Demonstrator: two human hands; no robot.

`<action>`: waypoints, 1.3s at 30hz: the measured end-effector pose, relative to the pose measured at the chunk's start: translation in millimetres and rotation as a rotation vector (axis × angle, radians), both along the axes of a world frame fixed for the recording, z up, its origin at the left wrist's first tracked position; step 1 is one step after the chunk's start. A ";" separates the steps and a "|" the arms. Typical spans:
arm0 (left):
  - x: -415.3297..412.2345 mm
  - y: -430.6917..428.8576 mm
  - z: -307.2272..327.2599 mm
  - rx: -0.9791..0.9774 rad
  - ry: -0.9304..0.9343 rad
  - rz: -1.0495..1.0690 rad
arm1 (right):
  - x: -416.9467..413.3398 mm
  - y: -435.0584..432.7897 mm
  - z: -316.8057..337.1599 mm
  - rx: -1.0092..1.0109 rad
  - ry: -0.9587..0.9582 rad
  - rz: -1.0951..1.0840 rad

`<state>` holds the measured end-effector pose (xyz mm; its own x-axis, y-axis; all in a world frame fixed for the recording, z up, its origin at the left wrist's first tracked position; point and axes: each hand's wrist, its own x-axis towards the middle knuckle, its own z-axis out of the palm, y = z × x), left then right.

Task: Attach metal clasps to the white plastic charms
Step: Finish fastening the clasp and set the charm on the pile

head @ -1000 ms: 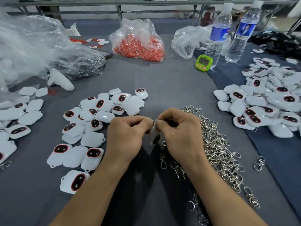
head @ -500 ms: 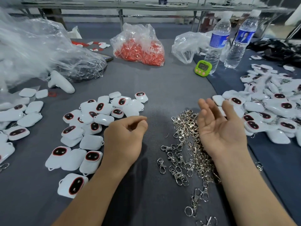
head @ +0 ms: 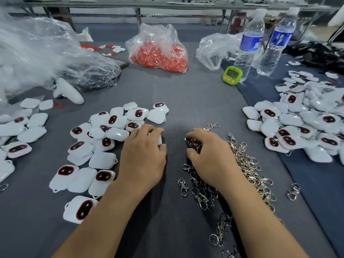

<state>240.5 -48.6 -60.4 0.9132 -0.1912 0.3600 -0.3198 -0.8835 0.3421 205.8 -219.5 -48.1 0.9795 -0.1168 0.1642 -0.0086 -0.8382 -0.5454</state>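
Loose white charms (head: 104,146) with dark red-rimmed faces lie spread at the left of the grey table. My left hand (head: 143,153) is palm down at the pile's right edge. Its fingers curl over one white charm (head: 159,140), of which only a sliver shows. A heap of silver metal clasps (head: 247,164) runs down the right of centre. My right hand (head: 208,155) lies palm down on the heap's left side, fingertips curled onto a clasp (head: 193,144). At the far right is another pile of charms (head: 297,131), some with clasps on them.
At the back stand a clear bag of red parts (head: 158,53), a green timer (head: 232,75), two water bottles (head: 247,45) and a crumpled bag (head: 216,49). A big clear plastic bag (head: 37,53) and a white handle-shaped object (head: 68,92) fill the back left.
A second ago both hands held a charm together at centre. The right hand then swung out open towards the right pile. Now both hands are palm down, left on the charms, right on the clasps.
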 end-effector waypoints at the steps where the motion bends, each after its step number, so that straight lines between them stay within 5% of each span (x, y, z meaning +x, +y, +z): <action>1: -0.6 -0.8 0.1 -0.020 -0.009 0.010 | -1.5 2.0 1.8 0.042 -0.010 0.001; 4: -1.9 -2.4 1.3 -0.111 -0.046 0.036 | -3.4 6.7 4.6 0.148 0.022 0.022; 8: 2.4 5.0 8.4 -0.524 -0.055 0.102 | -5.4 15.0 3.1 0.288 0.010 0.018; 13: -0.8 -1.4 17.2 -1.086 0.246 -0.041 | -4.8 25.2 6.5 0.562 -0.059 0.007; 15: -6.7 -5.7 13.8 -1.014 0.211 -0.060 | -6.5 26.3 7.2 0.576 -0.067 0.022; 18: -8.2 -2.2 8.1 -0.610 -0.041 0.106 | -6.4 21.9 5.8 0.558 -0.231 -0.088; 25: -6.6 -0.3 10.5 -0.179 0.215 -0.077 | 0.0 7.5 6.6 0.966 -0.214 -0.207; 32: -8.2 -3.8 8.3 -0.392 0.202 -0.011 | -0.4 10.4 8.3 0.716 -0.287 -0.146; 35: -9.1 -0.3 13.1 -0.544 0.048 0.282 | -4.4 25.9 14.8 0.970 -0.185 -0.068; 39: -6.2 16.0 17.8 -0.600 -0.069 0.515 | -13.2 62.2 10.2 1.420 0.233 0.159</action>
<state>234.3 -32.5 -42.6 0.8060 0.4935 0.3268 0.0408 -0.5971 0.8011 192.7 -157.3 -37.9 0.9852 0.0679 -0.1576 -0.1716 0.3980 -0.9012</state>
